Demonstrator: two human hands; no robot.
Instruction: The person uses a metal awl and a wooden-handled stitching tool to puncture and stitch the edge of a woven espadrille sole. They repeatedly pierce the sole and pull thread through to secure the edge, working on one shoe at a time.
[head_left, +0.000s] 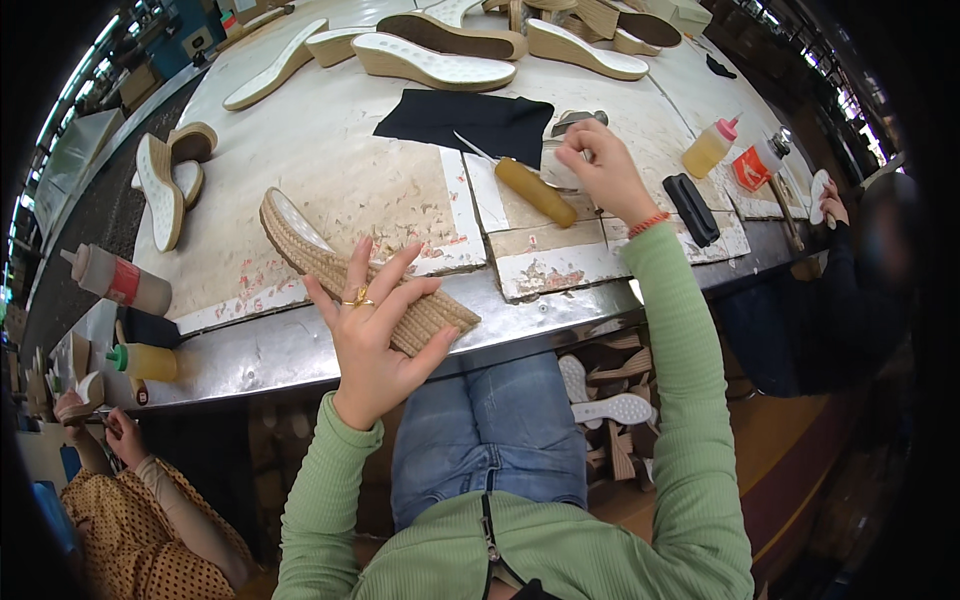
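A wedge shoe sole with a woven rope-like side (285,230) lies tilted near the table's front edge, toe pointing far left. Across its heel end rests my left hand (375,325), fingers spread and thumb by the heel's lower edge. My right hand (605,165) is raised over the right part of the table, fingertips pinched together; whatever is between them is too small to make out. Beside it lies a tool with a thick yellow-brown handle (535,192) and a thin pointed metal end. A grey metal object (578,120) is partly hidden behind my right hand.
Black cloth (455,120) and a black block (690,210) lie on the white boards. Several wedge soles (435,65) stand at the back. Squeeze bottles, including a pink-topped one (710,148) and a green-capped one (145,362), stand at both sides. Co-workers' hands (125,438) show left and right.
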